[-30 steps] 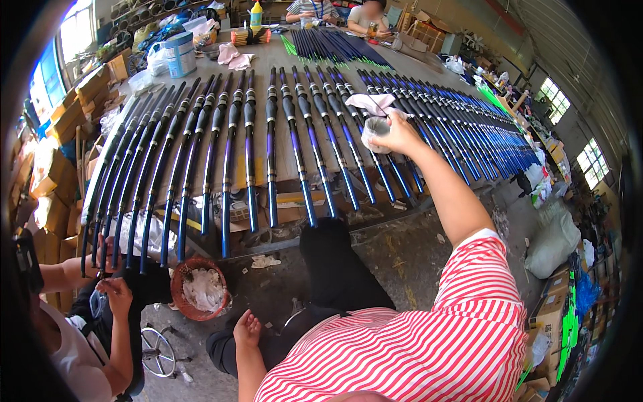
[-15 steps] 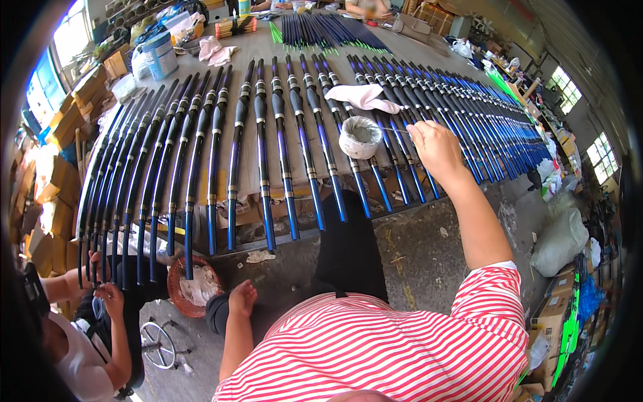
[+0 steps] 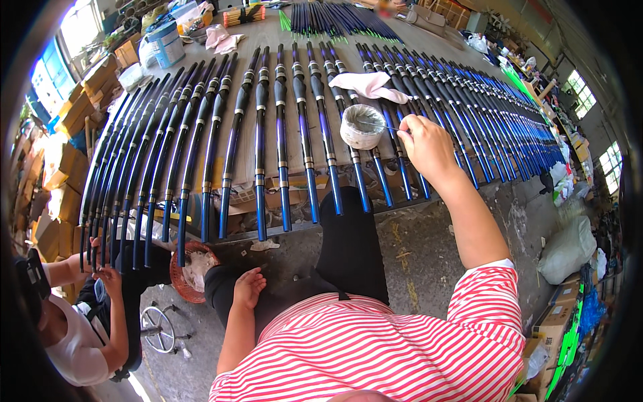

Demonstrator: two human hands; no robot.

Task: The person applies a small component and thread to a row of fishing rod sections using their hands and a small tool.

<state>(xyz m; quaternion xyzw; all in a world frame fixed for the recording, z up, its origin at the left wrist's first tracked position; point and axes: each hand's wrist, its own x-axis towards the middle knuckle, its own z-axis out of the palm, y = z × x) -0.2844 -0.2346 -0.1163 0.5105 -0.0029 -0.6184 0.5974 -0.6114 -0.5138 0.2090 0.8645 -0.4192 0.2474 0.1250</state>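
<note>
My right hand (image 3: 426, 149) is closed in a pinch on a thin stick (image 3: 383, 126). The stick's far end reaches into a round whitish cup (image 3: 362, 128), smeared on the outside, that stands on a row of fishing rods. Those blue and black rods (image 3: 309, 137) lie side by side across the table, their blue ends sticking out past its near edge. Just behind the cup a pale pink cloth (image 3: 370, 86) is draped over several rods. My left hand (image 3: 248, 288) rests low by my lap, palm turned up, fingers loosely apart with nothing visible in them.
A co-worker (image 3: 87, 321) sits at the lower left, hands at the rod ends. Under the table edge stands a red basket (image 3: 179, 285) of whitish scraps, with a wheeled stool base (image 3: 159, 329) nearby. Farther back are a blue-white bucket (image 3: 165, 45) and green-tipped rods (image 3: 328, 23).
My right hand has shifted slightly left toward the cup, and the stick now reaches farther into it. My left hand has turned a little, its fingers pointing more to the right.
</note>
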